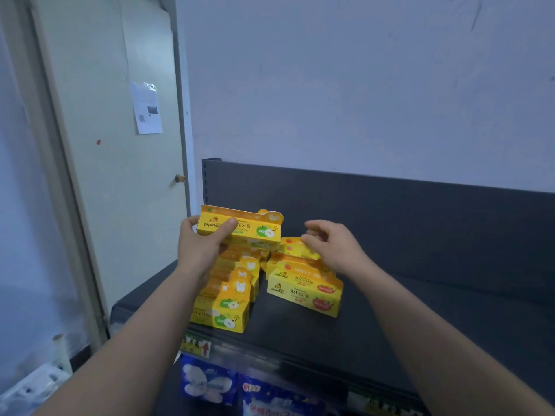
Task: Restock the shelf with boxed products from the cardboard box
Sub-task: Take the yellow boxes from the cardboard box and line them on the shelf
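Note:
My left hand (201,244) grips a yellow apple-flavour box (243,228) by its left end, holding it level above a row of like apple boxes (225,301) on the dark shelf top (405,310). To the right of that row stand several yellow boxes with red fruit print (304,291). My right hand (333,244) hovers over the back of these, fingers loosely curled, and seems to touch the rear box (295,246). No cardboard box is in view.
The dark shelf back panel (390,217) rises behind the boxes. Blue packaged goods (210,382) sit on the shelf below. A cream door (114,163) with a paper notice stands at the left, and white items (33,385) lie on the floor.

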A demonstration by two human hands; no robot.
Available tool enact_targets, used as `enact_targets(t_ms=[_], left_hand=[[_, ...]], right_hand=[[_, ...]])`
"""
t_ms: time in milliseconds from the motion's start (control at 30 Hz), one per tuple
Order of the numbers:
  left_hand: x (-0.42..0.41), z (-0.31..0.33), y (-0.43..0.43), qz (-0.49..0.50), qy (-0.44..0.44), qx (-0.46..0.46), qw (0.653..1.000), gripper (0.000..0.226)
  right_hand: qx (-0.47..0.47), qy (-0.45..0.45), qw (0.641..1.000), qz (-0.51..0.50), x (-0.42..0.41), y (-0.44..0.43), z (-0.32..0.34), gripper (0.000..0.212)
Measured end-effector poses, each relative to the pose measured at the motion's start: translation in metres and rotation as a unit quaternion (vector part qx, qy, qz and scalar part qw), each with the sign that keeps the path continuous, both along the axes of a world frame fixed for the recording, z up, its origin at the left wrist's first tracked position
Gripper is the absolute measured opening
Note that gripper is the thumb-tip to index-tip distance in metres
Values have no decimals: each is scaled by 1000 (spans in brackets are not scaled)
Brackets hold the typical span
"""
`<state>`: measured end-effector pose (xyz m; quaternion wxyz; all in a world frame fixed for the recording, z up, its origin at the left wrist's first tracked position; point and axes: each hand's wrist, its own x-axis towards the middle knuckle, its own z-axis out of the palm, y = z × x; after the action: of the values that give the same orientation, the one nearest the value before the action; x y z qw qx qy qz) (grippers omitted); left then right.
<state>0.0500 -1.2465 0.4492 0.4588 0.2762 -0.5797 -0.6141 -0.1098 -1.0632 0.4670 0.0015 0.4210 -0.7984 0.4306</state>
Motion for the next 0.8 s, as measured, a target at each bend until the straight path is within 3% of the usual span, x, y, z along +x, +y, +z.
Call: enact_targets(t_ms=[167, 267, 367, 533, 800], left_hand=[[-13, 3, -19, -26, -13, 19, 999, 71], [-19, 14, -37, -37, -16, 17, 999, 67], [-25, 24, -61, -75, -44, -16, 996, 50], [-33, 37, -105, -146, -113, -75, 980, 26], [-52, 21, -159, -165, -169, -106, 966, 22]], right_hand=[[-39, -74, 992, 97, 4, -34, 10, 56], [-45, -53, 991, 114, 2, -52, 16, 43], [-58, -34, 993, 95, -6, -71, 25, 33], [-53, -15, 998, 38, -23, -104, 35, 34], [2, -25, 1000, -1, -33, -152, 14, 34]])
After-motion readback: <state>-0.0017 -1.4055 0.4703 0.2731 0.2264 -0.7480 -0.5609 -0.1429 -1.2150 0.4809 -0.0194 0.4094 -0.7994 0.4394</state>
